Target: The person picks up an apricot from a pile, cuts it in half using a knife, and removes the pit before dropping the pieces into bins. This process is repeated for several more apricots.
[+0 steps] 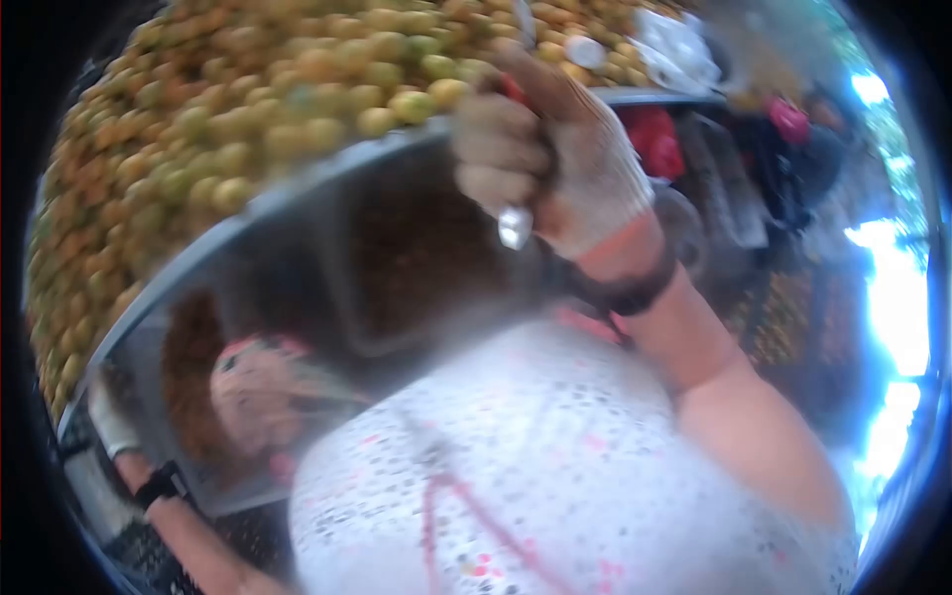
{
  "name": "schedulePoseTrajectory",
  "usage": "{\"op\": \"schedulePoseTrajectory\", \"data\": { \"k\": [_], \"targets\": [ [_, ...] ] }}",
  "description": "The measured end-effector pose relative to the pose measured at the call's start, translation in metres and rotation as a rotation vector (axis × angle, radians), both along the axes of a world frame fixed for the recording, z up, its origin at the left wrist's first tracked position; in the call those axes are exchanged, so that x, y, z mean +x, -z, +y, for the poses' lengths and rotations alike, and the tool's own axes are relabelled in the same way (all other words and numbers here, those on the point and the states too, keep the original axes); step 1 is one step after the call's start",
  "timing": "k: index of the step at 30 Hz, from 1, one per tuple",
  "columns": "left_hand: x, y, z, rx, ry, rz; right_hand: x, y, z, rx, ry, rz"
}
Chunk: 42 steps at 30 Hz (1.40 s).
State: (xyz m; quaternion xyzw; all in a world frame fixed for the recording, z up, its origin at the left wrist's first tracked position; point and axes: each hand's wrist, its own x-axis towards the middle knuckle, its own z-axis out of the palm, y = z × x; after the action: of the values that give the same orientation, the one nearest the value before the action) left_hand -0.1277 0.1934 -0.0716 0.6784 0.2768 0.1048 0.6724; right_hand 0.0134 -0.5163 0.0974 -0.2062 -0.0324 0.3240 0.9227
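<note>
My right hand [550, 149], in a pale glove with a dark band at the wrist, is raised above the metal rim of the table. Its fingers are wrapped round a slim tool [514, 228] with a bright metal end below the fist and a bit of red at the grip. A thin pale piece sticks up above the hand. At the far left my left hand [114, 416], also gloved, is by the table's edge; its fingers are blurred and I cannot tell what they hold. Heaped round yellow-green fruit [337, 84] lies beyond the rim.
Grey bins [347, 297] with brownish contents stand below the rim. A patterned, pink-edged cloth item [263, 392] is close to my body. A white plastic bag [679, 50] and a white round lid [585, 52] lie by the fruit. A red bag [654, 139] hangs at right.
</note>
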Motion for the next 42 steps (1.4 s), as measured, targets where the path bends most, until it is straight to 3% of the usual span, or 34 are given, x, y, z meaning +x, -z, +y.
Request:
{"op": "schedulePoseTrajectory", "data": {
  "k": [1,2,3,4,6,8,13,16,19,23,24,25,26,27,28,30,31,35,37,38,42],
  "targets": [
    [0.014,-0.003,-0.021,0.297,0.07,-0.05,0.0,-0.006,-0.002,-0.022,0.02,-0.127],
    [0.034,-0.027,-0.078,0.169,-0.098,0.049,0.001,-0.009,-0.005,-0.022,0.067,-0.168],
    [0.039,-0.01,-0.056,0.061,0.174,-0.058,-0.002,-0.014,-0.012,-0.015,0.099,-0.208],
    [0.043,-0.018,-0.086,0.149,0.205,-0.085,0.002,-0.021,-0.025,-0.04,0.108,-0.206],
    [0.053,-0.042,-0.127,0.203,0.319,-0.12,0.015,-0.043,-0.048,-0.135,-0.09,-0.529],
    [0.057,-0.052,-0.152,0.243,0.498,-0.066,0.007,-0.054,-0.052,-0.109,-0.079,-0.436],
    [0.058,-0.047,-0.154,0.164,0.561,-0.162,-0.035,-0.099,-0.052,0.245,0.112,-0.099],
    [0.058,-0.047,-0.155,0.171,0.604,-0.238,-0.04,-0.099,-0.065,0.151,0.067,-0.274],
    [0.053,-0.062,-0.152,0.284,0.528,-0.147,-0.038,-0.094,-0.066,0.119,0.107,-0.275],
    [0.044,-0.075,-0.172,0.218,0.455,-0.16,-0.036,-0.088,-0.064,0.09,0.137,-0.253],
    [0.041,-0.078,-0.179,0.574,0.467,-0.229,-0.036,-0.086,-0.062,0.113,0.124,-0.249],
    [0.043,-0.11,-0.205,0.596,0.502,-0.023,-0.036,-0.085,-0.061,0.155,0.096,-0.243],
    [0.041,-0.102,-0.229,0.978,0.357,-0.348,-0.028,-0.08,-0.068,0.132,0.018,-0.29],
    [0.041,-0.111,-0.233,0.598,0.288,-0.215,-0.018,-0.073,-0.081,0.115,-0.06,-0.345],
    [0.041,-0.119,-0.24,0.583,0.27,-0.314,-0.025,-0.074,-0.066,0.098,0.017,-0.286],
    [0.052,-0.134,-0.226,0.376,0.288,-0.184,-0.037,-0.072,-0.057,0.056,0.114,-0.201],
    [0.06,-0.122,-0.214,0.516,0.29,-0.338,-0.036,-0.069,-0.055,0.027,0.143,-0.176],
    [0.094,-0.12,-0.181,0.594,0.274,-0.337,-0.022,-0.045,-0.049,0.022,0.127,-0.134],
    [0.122,-0.109,-0.147,0.514,0.131,-0.132,-0.019,-0.031,-0.043,-0.066,0.184,-0.08],
    [0.137,-0.087,-0.123,0.554,0.173,-0.297,-0.02,-0.029,-0.035,-0.047,0.27,0.014],
    [0.198,-0.082,-0.094,0.74,0.179,-0.257,0.003,0.001,-0.032,0.022,0.176,0.071]
  ]
}}
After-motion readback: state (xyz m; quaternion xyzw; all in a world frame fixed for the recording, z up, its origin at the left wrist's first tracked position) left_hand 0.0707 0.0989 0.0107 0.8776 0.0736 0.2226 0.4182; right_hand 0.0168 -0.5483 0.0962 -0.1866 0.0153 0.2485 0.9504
